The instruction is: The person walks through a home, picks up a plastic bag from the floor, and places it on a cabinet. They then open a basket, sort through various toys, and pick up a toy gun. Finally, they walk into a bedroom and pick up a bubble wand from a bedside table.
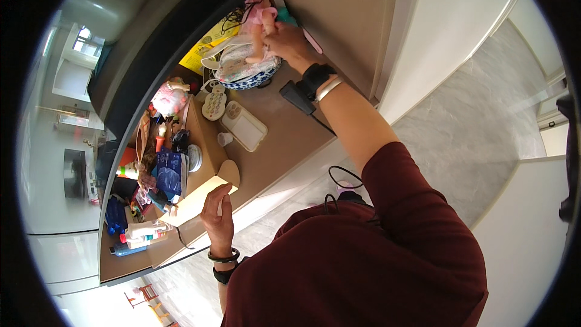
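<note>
My right hand point(290, 41) reaches to the far end of a brown shelf, its fingers closed at the bare limbs of a doll in a pink dress point(259, 17). Below the doll lies a clear patterned pouch point(240, 63) on a blue-and-white patterned item point(254, 81). My left hand point(219, 218) is held beside the flap of an open cardboard box point(204, 197). Its fingers are slightly bent, with a gap at the thumb and nothing between them. Inside the box are a blue printed packet point(170, 172) and a round clear-lidded container point(194, 158).
A white phone-shaped case point(245, 126), a bead-dotted pale toy point(214, 103) and a small clear cup point(224, 139) lie on the shelf. Yellow printed packaging point(199, 52) stands behind the pouch. Bottles point(145, 231) stand near the left end. A cable hangs from my right wristband point(313, 82).
</note>
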Tool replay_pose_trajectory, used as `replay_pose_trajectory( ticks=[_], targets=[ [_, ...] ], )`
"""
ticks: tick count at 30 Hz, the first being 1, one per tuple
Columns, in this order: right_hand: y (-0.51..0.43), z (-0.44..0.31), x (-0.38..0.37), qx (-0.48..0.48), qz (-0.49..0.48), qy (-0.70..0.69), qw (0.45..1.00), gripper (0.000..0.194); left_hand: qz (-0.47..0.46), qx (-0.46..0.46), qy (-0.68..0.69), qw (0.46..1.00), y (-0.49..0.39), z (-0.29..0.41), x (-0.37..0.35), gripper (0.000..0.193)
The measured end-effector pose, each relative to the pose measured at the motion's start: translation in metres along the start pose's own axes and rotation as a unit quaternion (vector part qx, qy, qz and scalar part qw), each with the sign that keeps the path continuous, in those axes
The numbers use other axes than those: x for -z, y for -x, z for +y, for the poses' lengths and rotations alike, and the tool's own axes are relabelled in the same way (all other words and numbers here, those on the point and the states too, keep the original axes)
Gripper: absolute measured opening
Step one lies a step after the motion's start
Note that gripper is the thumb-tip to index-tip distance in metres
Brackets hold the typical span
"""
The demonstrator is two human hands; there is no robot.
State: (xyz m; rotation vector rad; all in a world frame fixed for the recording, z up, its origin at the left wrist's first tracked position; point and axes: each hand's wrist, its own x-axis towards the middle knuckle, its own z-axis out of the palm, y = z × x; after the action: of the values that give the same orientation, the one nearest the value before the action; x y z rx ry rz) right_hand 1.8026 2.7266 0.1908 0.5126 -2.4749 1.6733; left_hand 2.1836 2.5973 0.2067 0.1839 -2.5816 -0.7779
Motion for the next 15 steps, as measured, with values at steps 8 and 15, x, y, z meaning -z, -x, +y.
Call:
replay_pose_trajectory(
  ticks=[8,15],
  targets=[
    [0.006,-0.025,0.011,0.115,0.034,-0.106,0.987,0.033,0.030,0.071,0.063,0.995,0.012,-0.018,0.001,0.020],
    [0.078,-0.107,-0.035,-0.024,-0.205,-0.455,0.866,0.059,0.073,0.091,0.150,0.982,0.015,-0.029,0.003,0.037]
  ],
)
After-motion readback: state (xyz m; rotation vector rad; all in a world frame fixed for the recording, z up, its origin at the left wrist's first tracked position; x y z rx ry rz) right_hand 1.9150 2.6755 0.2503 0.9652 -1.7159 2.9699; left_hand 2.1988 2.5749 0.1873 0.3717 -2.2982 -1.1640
